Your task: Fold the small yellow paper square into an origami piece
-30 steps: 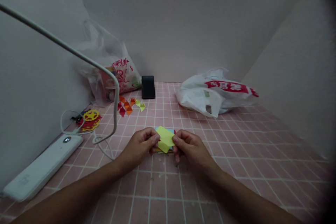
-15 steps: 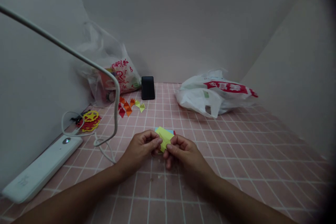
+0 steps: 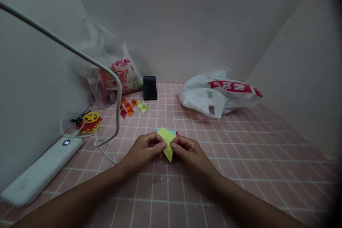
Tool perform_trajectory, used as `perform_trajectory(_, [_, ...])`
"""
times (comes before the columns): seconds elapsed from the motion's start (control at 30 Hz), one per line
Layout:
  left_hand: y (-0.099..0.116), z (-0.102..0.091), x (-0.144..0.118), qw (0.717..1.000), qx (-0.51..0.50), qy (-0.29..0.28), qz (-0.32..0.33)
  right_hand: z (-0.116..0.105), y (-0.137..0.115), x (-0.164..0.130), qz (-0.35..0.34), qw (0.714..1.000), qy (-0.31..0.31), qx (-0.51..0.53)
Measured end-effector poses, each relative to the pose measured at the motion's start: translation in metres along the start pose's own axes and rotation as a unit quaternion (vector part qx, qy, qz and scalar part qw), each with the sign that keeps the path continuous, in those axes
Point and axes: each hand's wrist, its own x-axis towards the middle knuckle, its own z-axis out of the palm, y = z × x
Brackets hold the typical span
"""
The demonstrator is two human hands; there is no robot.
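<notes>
A yellow sheet of folded paper (image 3: pixel 167 141) is held between my two hands, its pointed end toward me and a crease down its middle. My left hand (image 3: pixel 148 148) pinches its left edge between thumb and fingers. On the right edge, my right hand (image 3: pixel 188 149) grips it the same way. Behind the yellow paper, a light blue paper (image 3: pixel 174 132) and a bit of red show on the tiled surface, mostly hidden. Farther back lie several small folded paper pieces (image 3: pixel 129 108) in red, orange and yellow.
A white power bank (image 3: pixel 44 172) with a cable (image 3: pixel 107 146) lies on the left, near red and yellow cut-out shapes (image 3: pixel 91 123). A black phone (image 3: pixel 150 88) lies at the back, between a plastic bag (image 3: pixel 117 74) and another white bag (image 3: pixel 213 94). A grey cord (image 3: pixel 66 46) crosses the upper left.
The yellow paper has turned so that its narrow point faces me. My right fingers, earlier spread beneath it, are now curled at its right edge.
</notes>
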Motion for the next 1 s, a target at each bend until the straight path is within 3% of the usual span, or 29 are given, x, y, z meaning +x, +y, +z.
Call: perform_trajectory(1.0, [0.0079,0.0055,-0.0057,0.999,0.040,0.017,0.005,0.0011,-0.0002,-0.0014,0.037,0.999,-0.021,0.010])
